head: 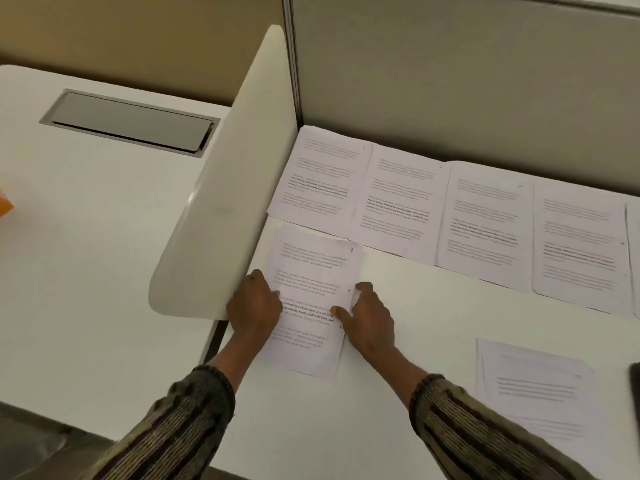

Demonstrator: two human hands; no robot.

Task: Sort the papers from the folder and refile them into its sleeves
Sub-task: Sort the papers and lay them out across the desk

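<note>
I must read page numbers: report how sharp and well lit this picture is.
Head view: dim, warm light, no harsh glare; print on the white printed sheet at centre is soft, only bold lines stand out; the loose white paper stack at lower right is blurred; the wide-angle lens seems to bow the cream divider panel.

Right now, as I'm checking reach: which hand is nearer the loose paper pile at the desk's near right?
Right. The right hand pinches the sheet at its right edge, left of the paper pile; the left hand holds its left edge, farther off.
</note>
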